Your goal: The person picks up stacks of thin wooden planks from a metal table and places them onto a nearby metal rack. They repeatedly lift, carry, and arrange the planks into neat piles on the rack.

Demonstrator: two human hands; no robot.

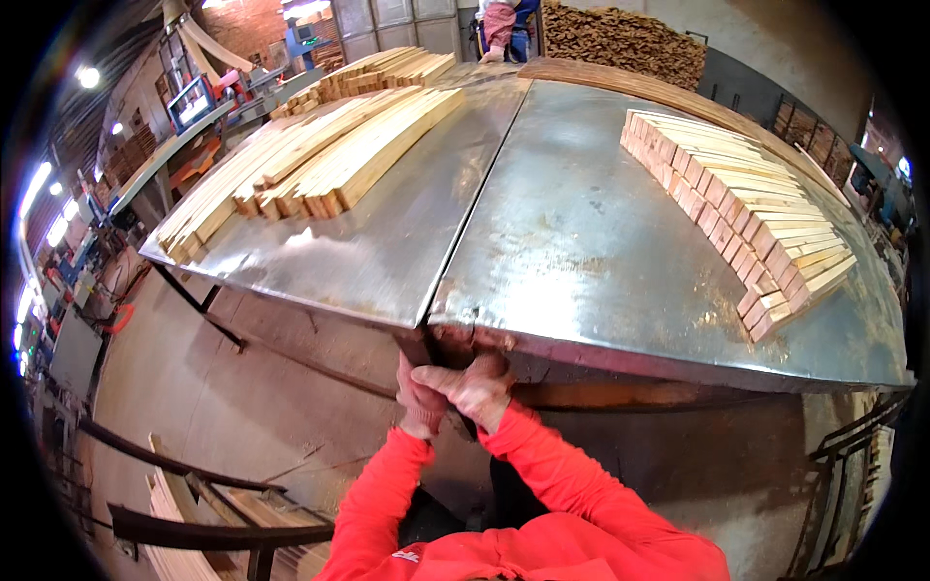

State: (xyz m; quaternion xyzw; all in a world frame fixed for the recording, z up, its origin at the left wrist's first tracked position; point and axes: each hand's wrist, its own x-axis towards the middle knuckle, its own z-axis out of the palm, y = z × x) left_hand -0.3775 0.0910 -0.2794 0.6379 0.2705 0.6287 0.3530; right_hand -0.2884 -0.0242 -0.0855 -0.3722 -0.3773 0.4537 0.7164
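My left hand [419, 399] and my right hand [475, 389] are close together just below the near edge of a metal-topped table [542, 223]. Their place is under the seam where the two metal sheets meet. Fingers of the right hand reach across to the left hand, and the two touch. Both look curled closed, beside a dark upright table leg [418, 347]. Whatever lies inside the fingers, if anything, is hidden. On the right of the tabletop sits a stacked row of wooden strips [751, 218]. Further off to the left lie loose long wooden strips [339, 160].
More strips [387, 70] lie at the table's far left, and a long brown board [659, 89] along its far side. Beyond stands a person [499, 29] near a big wood stack [620, 44]. A dark metal rack [213, 531] with boards is at lower left; machines stand at far left.
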